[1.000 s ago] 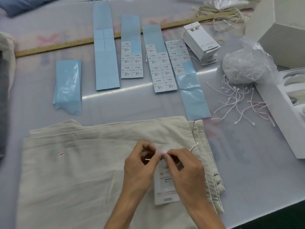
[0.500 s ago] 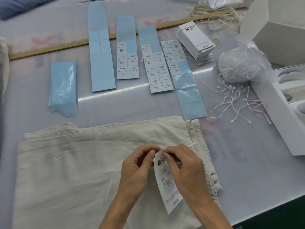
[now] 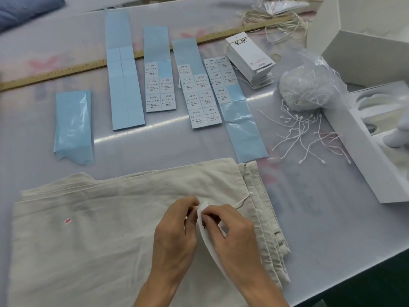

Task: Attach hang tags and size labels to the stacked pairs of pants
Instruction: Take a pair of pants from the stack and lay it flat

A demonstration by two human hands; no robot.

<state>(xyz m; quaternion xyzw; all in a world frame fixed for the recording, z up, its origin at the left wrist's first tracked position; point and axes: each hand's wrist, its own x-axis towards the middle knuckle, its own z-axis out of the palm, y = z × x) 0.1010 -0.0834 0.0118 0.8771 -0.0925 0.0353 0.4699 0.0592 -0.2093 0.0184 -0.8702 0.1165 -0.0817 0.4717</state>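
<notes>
A stack of cream pants lies folded at the near edge of the table. Over its right half my left hand and my right hand meet at the top of a white hang tag, both pinching it; the tag stands nearly edge-on between them. A thin white string runs from the tag to the waistband at the right. Sheets of white size labels on blue backing lie beyond the pants. A pile of spare hang tags sits at the back right.
Loose white tag strings and a plastic bag of them lie to the right. An open white box stands along the right edge. A wooden ruler crosses the back. A blue packet lies at the left.
The hang tag has turned from lying flat and face-up to nearly edge-on between my fingers. Both hands stay together at its top, slightly shifted.
</notes>
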